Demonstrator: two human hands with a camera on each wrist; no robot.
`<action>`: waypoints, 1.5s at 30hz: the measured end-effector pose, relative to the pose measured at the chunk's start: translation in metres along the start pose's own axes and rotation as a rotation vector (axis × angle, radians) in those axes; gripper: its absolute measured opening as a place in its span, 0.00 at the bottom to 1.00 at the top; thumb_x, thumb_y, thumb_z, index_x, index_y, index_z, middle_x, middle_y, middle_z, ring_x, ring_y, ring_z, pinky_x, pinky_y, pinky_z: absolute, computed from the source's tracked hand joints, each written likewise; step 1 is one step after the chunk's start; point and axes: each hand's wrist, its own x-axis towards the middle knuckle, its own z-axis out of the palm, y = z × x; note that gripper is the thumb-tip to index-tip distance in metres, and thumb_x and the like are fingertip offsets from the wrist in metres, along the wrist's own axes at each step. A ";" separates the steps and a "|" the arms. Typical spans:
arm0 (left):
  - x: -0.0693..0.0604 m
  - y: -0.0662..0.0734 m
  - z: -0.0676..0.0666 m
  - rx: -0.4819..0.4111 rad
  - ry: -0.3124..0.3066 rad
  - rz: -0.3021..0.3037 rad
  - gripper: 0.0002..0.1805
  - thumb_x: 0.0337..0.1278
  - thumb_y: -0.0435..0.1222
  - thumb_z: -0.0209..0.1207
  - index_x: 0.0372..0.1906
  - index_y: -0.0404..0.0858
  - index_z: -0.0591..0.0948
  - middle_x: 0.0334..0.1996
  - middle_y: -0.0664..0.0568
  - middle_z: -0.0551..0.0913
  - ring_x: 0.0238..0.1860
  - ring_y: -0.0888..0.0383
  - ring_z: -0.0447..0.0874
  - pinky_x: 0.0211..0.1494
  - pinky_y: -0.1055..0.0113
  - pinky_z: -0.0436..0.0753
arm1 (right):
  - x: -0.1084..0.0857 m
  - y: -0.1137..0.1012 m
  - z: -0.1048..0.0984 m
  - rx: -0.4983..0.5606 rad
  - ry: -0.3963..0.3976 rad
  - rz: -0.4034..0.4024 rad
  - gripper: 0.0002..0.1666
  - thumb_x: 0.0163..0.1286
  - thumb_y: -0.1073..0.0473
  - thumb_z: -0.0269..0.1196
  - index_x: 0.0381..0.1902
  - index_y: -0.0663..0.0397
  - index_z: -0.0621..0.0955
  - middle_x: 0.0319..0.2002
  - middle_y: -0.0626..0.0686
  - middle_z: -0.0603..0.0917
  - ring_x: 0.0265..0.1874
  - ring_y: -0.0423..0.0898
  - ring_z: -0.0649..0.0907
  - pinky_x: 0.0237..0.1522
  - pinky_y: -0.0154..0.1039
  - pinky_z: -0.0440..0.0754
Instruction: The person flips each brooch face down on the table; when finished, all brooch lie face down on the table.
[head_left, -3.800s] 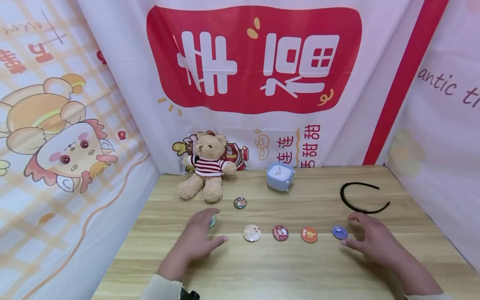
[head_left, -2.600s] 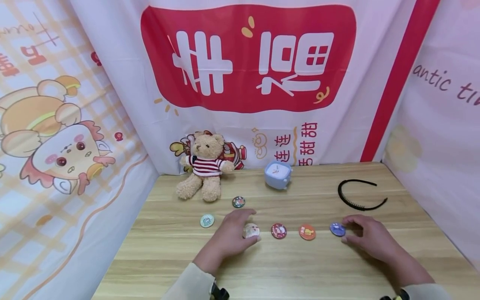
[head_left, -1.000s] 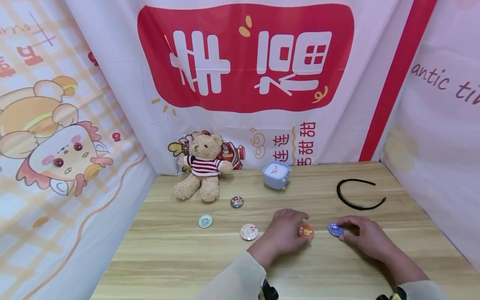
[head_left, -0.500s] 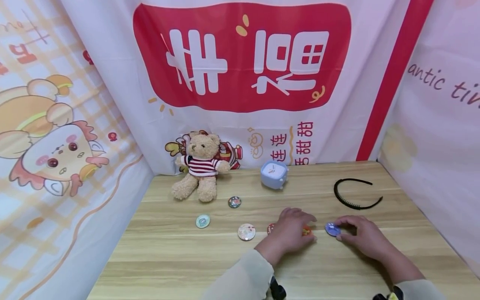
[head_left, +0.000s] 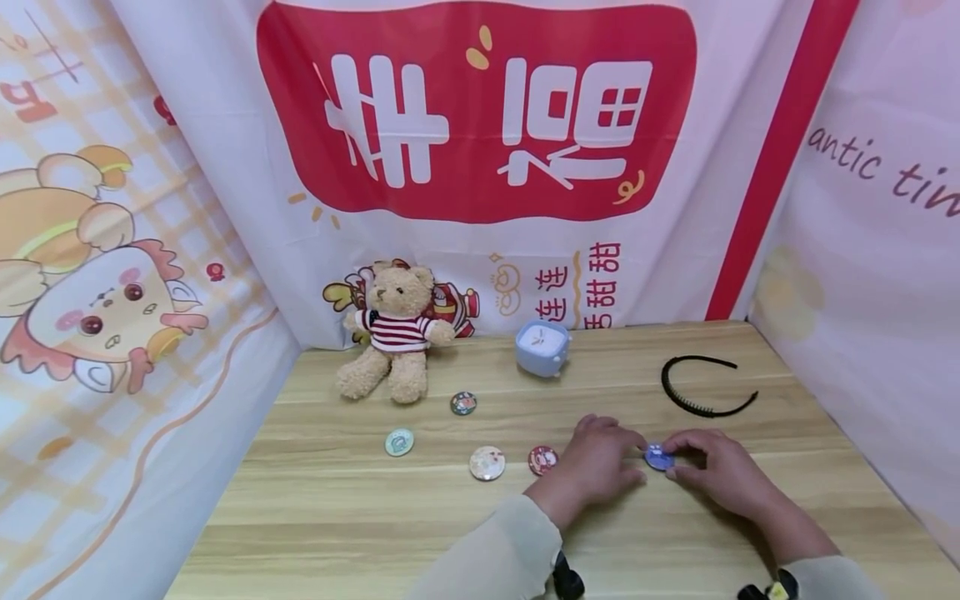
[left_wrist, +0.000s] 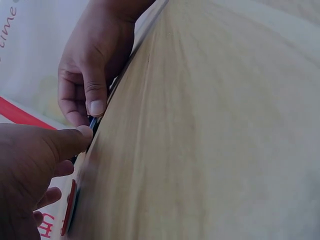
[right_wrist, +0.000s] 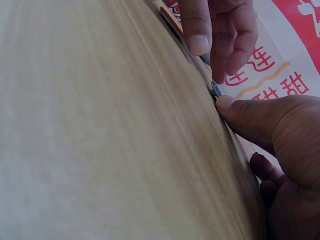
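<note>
A round blue badge lies on the table between the two hands. My right hand pinches its right edge between thumb and forefinger. My left hand hovers low at the badge's left side, fingers loosely spread and thumb apart; contact is unclear. In the left wrist view, the badge is a thin edge by my left thumb, and a red-orange badge lies beneath the left fingers. The head view hides that one under the left hand. A red badge is just left of my left wrist.
Further left are a cream badge, a mint badge and a dark green badge. A teddy bear and a blue clock stand at the back. A black headband lies at the right rear.
My left hand has travelled right from the mint badge, past the cream and red ones, to beside the blue badge, covering the orange one. My right hand stays at the blue badge.
</note>
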 end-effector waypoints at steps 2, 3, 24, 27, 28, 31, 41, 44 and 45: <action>0.001 0.002 0.000 0.010 -0.007 0.001 0.21 0.69 0.56 0.71 0.64 0.63 0.86 0.60 0.74 0.87 0.75 0.55 0.77 0.87 0.53 0.63 | 0.000 -0.001 0.000 0.003 0.000 0.006 0.15 0.65 0.55 0.80 0.48 0.35 0.89 0.56 0.48 0.90 0.62 0.56 0.82 0.65 0.62 0.77; 0.002 0.003 0.001 0.013 -0.009 0.001 0.21 0.69 0.56 0.70 0.64 0.63 0.86 0.60 0.74 0.87 0.75 0.55 0.77 0.87 0.53 0.63 | 0.000 -0.001 0.000 0.004 -0.001 0.009 0.15 0.65 0.55 0.80 0.48 0.35 0.89 0.57 0.48 0.90 0.62 0.56 0.82 0.66 0.63 0.77; 0.008 0.010 0.010 0.054 0.019 -0.009 0.17 0.69 0.56 0.70 0.59 0.66 0.88 0.56 0.76 0.89 0.71 0.60 0.79 0.86 0.49 0.64 | -0.001 -0.001 0.001 0.025 0.002 0.038 0.12 0.65 0.54 0.81 0.42 0.31 0.90 0.56 0.47 0.90 0.63 0.55 0.82 0.66 0.61 0.77; 0.008 0.011 0.011 0.060 0.027 -0.007 0.16 0.69 0.57 0.70 0.58 0.67 0.87 0.54 0.76 0.89 0.70 0.61 0.79 0.86 0.50 0.63 | -0.001 0.000 0.001 0.022 0.004 0.037 0.12 0.64 0.54 0.81 0.42 0.31 0.90 0.56 0.46 0.90 0.63 0.55 0.82 0.66 0.61 0.77; 0.009 0.011 0.012 0.060 0.030 -0.005 0.15 0.69 0.57 0.70 0.58 0.67 0.87 0.54 0.76 0.89 0.70 0.61 0.79 0.86 0.50 0.63 | -0.001 0.000 0.001 0.021 0.004 0.036 0.12 0.64 0.54 0.81 0.42 0.31 0.90 0.55 0.46 0.90 0.63 0.54 0.82 0.66 0.61 0.77; 0.009 0.011 0.013 0.064 0.041 -0.001 0.14 0.70 0.57 0.70 0.57 0.66 0.88 0.52 0.76 0.89 0.68 0.62 0.80 0.86 0.49 0.63 | 0.000 -0.001 0.001 0.021 0.001 0.037 0.11 0.64 0.52 0.81 0.41 0.30 0.90 0.55 0.45 0.90 0.62 0.54 0.82 0.66 0.61 0.78; 0.010 0.012 0.014 0.067 0.055 -0.002 0.10 0.73 0.57 0.67 0.52 0.66 0.89 0.51 0.78 0.89 0.64 0.64 0.81 0.86 0.48 0.63 | 0.000 0.000 0.001 0.011 0.015 0.012 0.11 0.64 0.51 0.82 0.39 0.28 0.91 0.53 0.42 0.91 0.61 0.53 0.83 0.66 0.59 0.78; 0.010 0.013 0.015 0.074 0.062 0.000 0.09 0.74 0.56 0.66 0.52 0.65 0.90 0.50 0.77 0.89 0.64 0.64 0.81 0.86 0.48 0.64 | 0.000 0.000 0.000 0.012 0.018 0.005 0.10 0.64 0.51 0.81 0.39 0.28 0.91 0.52 0.41 0.91 0.61 0.52 0.83 0.66 0.59 0.78; 0.010 0.014 0.015 0.076 0.063 0.000 0.09 0.75 0.56 0.65 0.52 0.65 0.90 0.50 0.77 0.90 0.64 0.64 0.81 0.86 0.48 0.64 | 0.000 0.000 0.000 0.007 0.019 0.004 0.10 0.64 0.51 0.81 0.39 0.27 0.91 0.52 0.40 0.91 0.61 0.52 0.83 0.66 0.58 0.78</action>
